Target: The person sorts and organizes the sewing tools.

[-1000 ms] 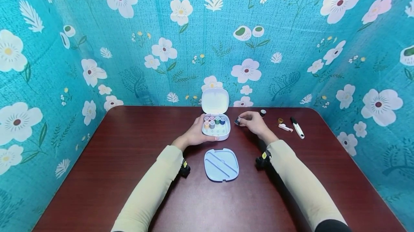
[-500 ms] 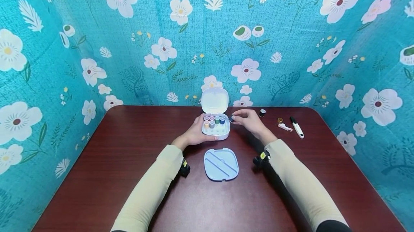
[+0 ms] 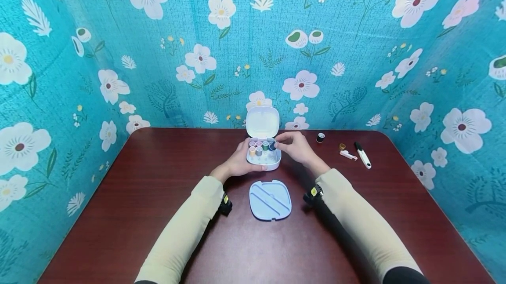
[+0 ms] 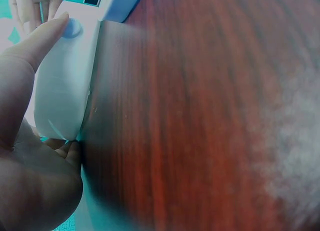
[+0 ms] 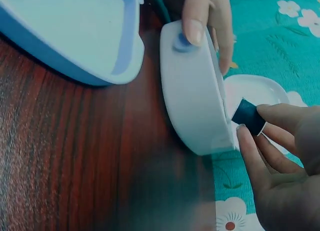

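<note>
A white sewing kit box (image 3: 272,165) stands on the table with its hinged lid raised. Inside it, thread spools (image 3: 258,150) in pink, orange, grey and green stand on pegs along the back and left. My left hand (image 3: 238,159) grips the box by its left side, the thumb over the front wall near a blue button (image 4: 72,28). My right hand (image 3: 297,147) pinches a dark blue thread spool (image 5: 248,117) between thumb and fingers. That spool is tilted, at the box's open right edge in the right wrist view.
A pale blue tray (image 3: 270,200) lies in front of the box. To the right are a black thread spool (image 3: 320,137), a small yellow ring-like thing (image 3: 342,147), a white and pink item (image 3: 348,155) and a black and white cutter-like tool (image 3: 363,155). A flowered curtain (image 3: 221,77) hangs behind.
My right hand has carried the dark spool leftward, from the table beside the box to over the box's right side. The left hand stays on the box.
</note>
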Demonstrator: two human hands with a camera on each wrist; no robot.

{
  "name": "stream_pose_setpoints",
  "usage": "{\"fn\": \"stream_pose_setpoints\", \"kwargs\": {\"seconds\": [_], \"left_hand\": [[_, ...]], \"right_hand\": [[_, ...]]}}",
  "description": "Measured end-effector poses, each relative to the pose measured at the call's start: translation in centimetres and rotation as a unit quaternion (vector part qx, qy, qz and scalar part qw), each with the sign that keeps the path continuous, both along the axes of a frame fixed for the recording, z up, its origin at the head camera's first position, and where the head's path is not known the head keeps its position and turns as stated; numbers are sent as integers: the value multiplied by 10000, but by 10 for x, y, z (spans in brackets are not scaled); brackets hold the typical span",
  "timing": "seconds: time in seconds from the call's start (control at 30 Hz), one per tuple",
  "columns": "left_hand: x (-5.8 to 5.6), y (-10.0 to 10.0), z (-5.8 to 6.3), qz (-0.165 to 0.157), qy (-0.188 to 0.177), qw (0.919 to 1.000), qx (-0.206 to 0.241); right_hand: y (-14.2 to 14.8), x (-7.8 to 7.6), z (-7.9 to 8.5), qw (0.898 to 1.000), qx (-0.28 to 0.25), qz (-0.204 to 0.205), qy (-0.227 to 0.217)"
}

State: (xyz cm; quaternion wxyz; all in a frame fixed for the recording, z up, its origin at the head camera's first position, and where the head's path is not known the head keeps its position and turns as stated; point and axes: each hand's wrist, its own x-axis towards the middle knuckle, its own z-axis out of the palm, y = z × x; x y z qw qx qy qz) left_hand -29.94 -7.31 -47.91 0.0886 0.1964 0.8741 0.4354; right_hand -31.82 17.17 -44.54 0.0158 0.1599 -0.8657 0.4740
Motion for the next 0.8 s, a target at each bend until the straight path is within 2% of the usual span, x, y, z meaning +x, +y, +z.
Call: {"fn": "stream_pose_setpoints", "kwargs": {"seconds": [0.2,0.5,0.8], "left_hand": [[1,0,1,-12,55,10000,78],[-1,-1,-1,28,-8,10000,72],[-2,-1,-3,15,22,10000,70]], "right_hand": [[-11,-2,-7,9965,728,-17,404],[-23,0,-8,9889,1230,9,839],[-34,0,-11,9750,1825,166,1259]]}}
